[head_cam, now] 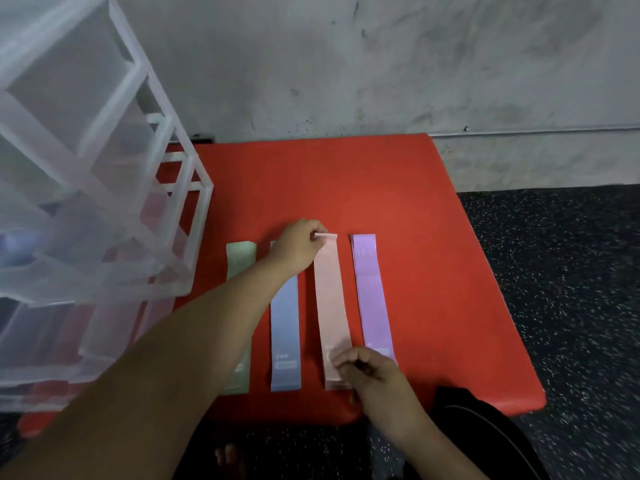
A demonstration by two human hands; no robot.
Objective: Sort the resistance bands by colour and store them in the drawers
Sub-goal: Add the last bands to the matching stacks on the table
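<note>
Surface: a red mat on a dark speckled floor, set against a grey wall.
Storage: a translucent drawer unit is stood on the left part of the mat. What its drawers hold cannot be made out through the plastic.
Stock on mat: four bands are laid side by side, from left to right a green band, a blue band, a pink band and a purple band. Red mat shows between neighbours, so none is seen touching another.
Item in hand: the pink band, third from the left, near the middle of the mat.
Long axis: it runs from the person's edge of the mat away towards the wall. The four bands are nearly parallel, and all lie flat.
Far end of the pink band: raised a little off the mat.
Left hand: reached across the blue band, with its fingertips pinched on the pink band's far end.
Right hand: curled over the pink band's near end, which appears to be pinched between thumb and fingers.
Progress, judged: the colours are separated into their own rows, so the sorting looks done or nearly so.
Outstanding, judged: all four colours shown have yet to be put into drawers, and the pink band is likely being taken up first.
</note>
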